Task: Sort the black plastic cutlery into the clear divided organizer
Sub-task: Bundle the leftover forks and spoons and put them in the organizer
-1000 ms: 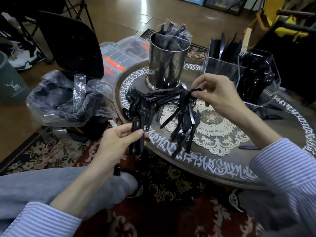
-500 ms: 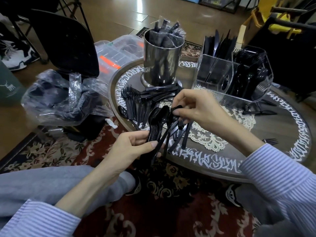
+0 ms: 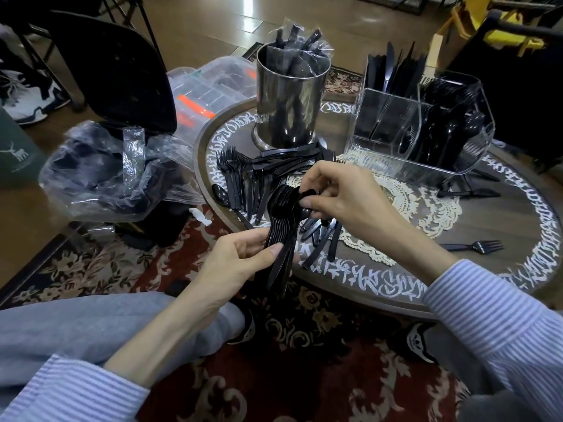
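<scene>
My left hand (image 3: 243,257) grips a nested stack of black plastic spoons (image 3: 281,220) by the handles, at the near edge of the round table (image 3: 457,287). My right hand (image 3: 341,196) pinches the spoon bowls at the top of that stack. Loose black forks (image 3: 236,175) and knives (image 3: 320,239) lie on the table around my hands. The clear divided organizer (image 3: 393,129) stands at the back right, with knives upright in its left compartment and spoons and forks in the right ones.
A steel canister (image 3: 289,108) with wrapped cutlery stands behind the pile. A single fork (image 3: 478,247) lies at the right on the table. A plastic bag (image 3: 103,169), a black chair (image 3: 122,74) and clear lidded boxes (image 3: 207,89) sit on the floor at left.
My right hand came down from above the knife pile to the spoon stack. My left hand carried the stack rightward to meet it, and the spoons now sit nested together.
</scene>
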